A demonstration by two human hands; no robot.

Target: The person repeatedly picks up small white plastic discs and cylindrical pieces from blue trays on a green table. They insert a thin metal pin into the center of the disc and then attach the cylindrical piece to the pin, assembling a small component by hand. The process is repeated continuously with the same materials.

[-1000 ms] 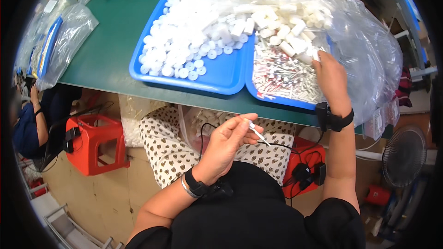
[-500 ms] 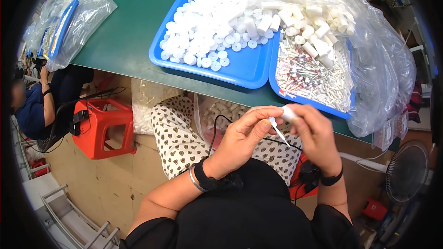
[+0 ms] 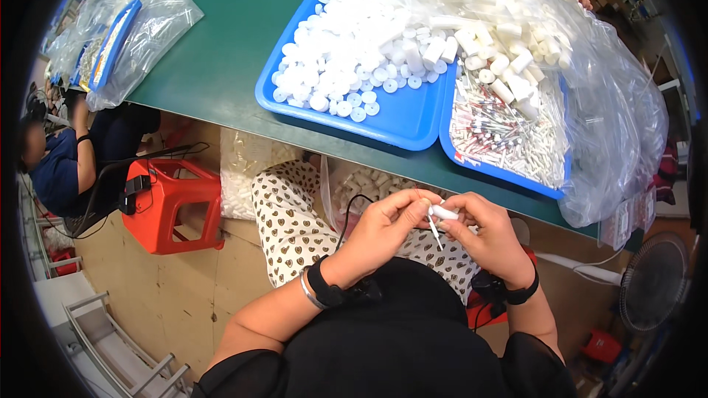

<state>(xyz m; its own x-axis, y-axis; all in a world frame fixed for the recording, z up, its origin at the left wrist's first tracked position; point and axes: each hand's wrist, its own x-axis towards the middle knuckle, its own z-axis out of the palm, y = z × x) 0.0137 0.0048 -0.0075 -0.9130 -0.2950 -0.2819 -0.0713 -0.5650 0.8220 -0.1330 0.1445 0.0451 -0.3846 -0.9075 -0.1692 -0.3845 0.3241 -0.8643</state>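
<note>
The left hand [image 3: 380, 230] pinches a thin stick [image 3: 434, 227] and the right hand [image 3: 490, 234] grips a small white tube [image 3: 445, 213], both over the lap near the table [image 3: 221, 51] edge. The stick stands almost up and down (top meeting the tube, tip pointing near). It could slip and drop if the fingers loosen.

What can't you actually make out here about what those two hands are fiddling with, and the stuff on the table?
- Head view: how the thin stick meets the small white tube; the left hand and right hand cover the joint, and it is too small.
- Pieces in the right blue tray: blurred by the clear plastic bag.
- Far table end: cut off by the top edge.
</note>
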